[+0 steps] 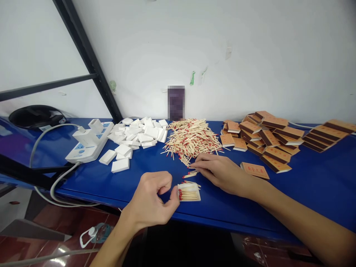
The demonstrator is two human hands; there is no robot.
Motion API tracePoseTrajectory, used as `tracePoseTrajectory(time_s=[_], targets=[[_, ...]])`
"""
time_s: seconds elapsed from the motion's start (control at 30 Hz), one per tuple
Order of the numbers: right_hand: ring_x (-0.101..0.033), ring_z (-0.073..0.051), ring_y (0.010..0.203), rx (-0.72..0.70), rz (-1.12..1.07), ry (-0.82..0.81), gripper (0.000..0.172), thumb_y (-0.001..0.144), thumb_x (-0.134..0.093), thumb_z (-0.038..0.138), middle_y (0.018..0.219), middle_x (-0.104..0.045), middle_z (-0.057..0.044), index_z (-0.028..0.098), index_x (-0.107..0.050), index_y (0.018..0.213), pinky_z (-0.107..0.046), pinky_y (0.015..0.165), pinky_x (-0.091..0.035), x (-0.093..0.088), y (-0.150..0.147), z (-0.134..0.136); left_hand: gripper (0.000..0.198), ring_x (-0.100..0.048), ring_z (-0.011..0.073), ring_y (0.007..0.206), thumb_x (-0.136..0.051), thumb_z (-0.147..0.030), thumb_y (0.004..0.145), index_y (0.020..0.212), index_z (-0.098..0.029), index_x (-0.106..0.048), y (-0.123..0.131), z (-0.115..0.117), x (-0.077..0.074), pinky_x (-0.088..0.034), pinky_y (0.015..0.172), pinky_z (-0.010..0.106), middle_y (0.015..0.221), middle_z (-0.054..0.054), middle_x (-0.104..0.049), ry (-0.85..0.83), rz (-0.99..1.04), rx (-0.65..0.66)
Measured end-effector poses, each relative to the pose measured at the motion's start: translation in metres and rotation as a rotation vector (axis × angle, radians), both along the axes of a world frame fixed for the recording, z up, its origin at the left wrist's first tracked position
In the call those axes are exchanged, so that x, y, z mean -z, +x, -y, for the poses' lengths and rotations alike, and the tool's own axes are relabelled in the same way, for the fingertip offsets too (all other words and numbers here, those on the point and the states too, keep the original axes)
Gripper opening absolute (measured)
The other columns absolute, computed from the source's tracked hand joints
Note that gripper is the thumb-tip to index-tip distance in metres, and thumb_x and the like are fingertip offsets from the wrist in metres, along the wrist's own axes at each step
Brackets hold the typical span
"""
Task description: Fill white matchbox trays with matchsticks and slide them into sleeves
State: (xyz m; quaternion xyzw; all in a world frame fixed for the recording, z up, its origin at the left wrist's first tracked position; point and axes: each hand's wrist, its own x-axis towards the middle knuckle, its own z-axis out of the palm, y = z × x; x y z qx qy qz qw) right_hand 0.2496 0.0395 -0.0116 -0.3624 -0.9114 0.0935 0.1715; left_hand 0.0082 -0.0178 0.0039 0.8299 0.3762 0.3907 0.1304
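Note:
A small white matchbox tray lies near the table's front edge, partly filled with red-tipped matches. My left hand has its fingers curled, with the thumb at the tray's left end. Just behind the tray, my right hand pinches at the near edge of a large heap of matches; its fingertips partly hide what they hold. Several loose matches lie between the heap and the tray.
White empty trays are piled at left, beside a power strip with cables. Orange matchbox sleeves are heaped at right, with one single sleeve nearer. A pixelated dark rectangle stands against the wall. A black frame rises at left.

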Motion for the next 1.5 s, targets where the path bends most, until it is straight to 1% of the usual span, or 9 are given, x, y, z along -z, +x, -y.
tracePoseTrajectory(time_s=[0.13,0.23,0.4,0.53,0.83,0.97,1.17,1.37,1.5], targets=[[-0.062,-0.019,0.091,0.014,0.006,-0.029,0.030,0.099,-0.044,0.022,0.104,-0.064,-0.007,0.020,-0.068,0.115,-0.033,0.079,-0.049,-0.005,-0.001,0.004,0.015,-0.041,0.0105,0.060,-0.056,-0.016,0.081,0.073,-0.019,-0.044,0.000,-0.003,-0.001,-0.028,0.062,0.027,0.067,-0.005,-0.047,-0.092,-0.205,-0.003],[-0.062,-0.019,0.089,0.028,-0.004,-0.053,0.027,0.098,-0.048,0.027,0.102,-0.064,-0.006,0.022,-0.069,0.114,-0.033,0.079,-0.049,-0.006,-0.004,0.005,0.008,-0.042,0.0108,0.059,-0.059,-0.021,0.079,0.082,-0.019,-0.053,0.001,-0.007,-0.001,-0.029,0.072,0.032,0.067,-0.007,-0.050,-0.121,-0.303,-0.006],[-0.061,-0.016,0.085,0.035,-0.054,-0.068,0.021,0.096,-0.053,0.030,0.096,-0.063,-0.004,0.022,-0.070,0.105,-0.030,0.074,-0.047,-0.002,-0.006,0.004,0.014,-0.042,0.0114,0.055,-0.063,-0.031,0.080,0.087,-0.020,-0.060,0.000,-0.009,0.001,-0.033,0.070,0.031,0.061,-0.007,-0.046,-0.153,-0.252,-0.007],[-0.060,-0.016,0.083,0.020,-0.079,-0.088,0.018,0.096,-0.053,0.027,0.094,-0.063,-0.003,0.022,-0.071,0.098,-0.029,0.073,-0.046,-0.002,-0.006,0.003,0.026,-0.047,0.0122,0.060,-0.067,-0.038,0.079,0.099,-0.022,-0.062,-0.003,-0.010,0.001,-0.035,0.062,0.027,0.072,-0.005,-0.050,-0.239,-0.257,0.032],[-0.060,-0.016,0.082,0.012,-0.116,-0.081,0.019,0.095,-0.052,0.024,0.093,-0.063,-0.004,0.020,-0.070,0.098,-0.029,0.070,-0.044,0.000,-0.010,0.004,0.042,-0.055,0.0159,0.078,-0.074,-0.046,0.080,0.115,-0.027,-0.062,-0.006,-0.013,-0.001,-0.041,0.072,0.028,0.083,-0.003,-0.056,-0.312,-0.373,0.075],[-0.059,-0.015,0.079,0.038,-0.085,-0.113,0.017,0.090,-0.055,0.019,0.092,-0.063,-0.003,0.022,-0.070,0.097,-0.028,0.068,-0.043,-0.003,-0.007,0.006,0.047,-0.055,0.0151,0.079,-0.074,-0.054,0.080,0.118,-0.029,-0.062,-0.015,-0.017,-0.003,-0.041,0.070,0.025,0.083,-0.003,-0.055,-0.369,-0.407,0.165],[-0.058,-0.016,0.079,0.028,-0.064,-0.143,0.020,0.085,-0.055,0.016,0.092,-0.063,-0.003,0.022,-0.069,0.098,-0.028,0.067,-0.041,-0.010,-0.003,0.008,0.041,-0.056,0.0133,0.078,-0.071,-0.047,0.085,0.122,-0.029,-0.063,-0.021,-0.019,-0.003,-0.043,0.076,0.025,0.082,-0.003,-0.053,-0.368,-0.380,0.265],[-0.057,-0.016,0.077,0.035,-0.070,-0.169,0.020,0.093,-0.053,0.029,0.088,-0.062,-0.004,0.022,-0.071,0.098,-0.030,0.069,-0.042,-0.013,-0.009,0.011,0.036,-0.056,0.0142,0.079,-0.076,-0.038,0.083,0.116,-0.028,-0.065,-0.022,-0.019,-0.003,-0.042,0.080,0.028,0.081,-0.003,-0.054,-0.358,-0.379,0.269],[-0.058,-0.018,0.083,0.018,-0.070,-0.196,0.024,0.093,-0.056,0.039,0.092,-0.063,-0.004,0.024,-0.072,0.103,-0.033,0.074,-0.042,-0.015,-0.010,0.013,0.034,-0.056,0.0143,0.078,-0.075,-0.027,0.077,0.110,-0.026,-0.067,-0.022,-0.017,-0.005,-0.040,0.087,0.032,0.080,-0.004,-0.054,-0.310,-0.363,0.241]])
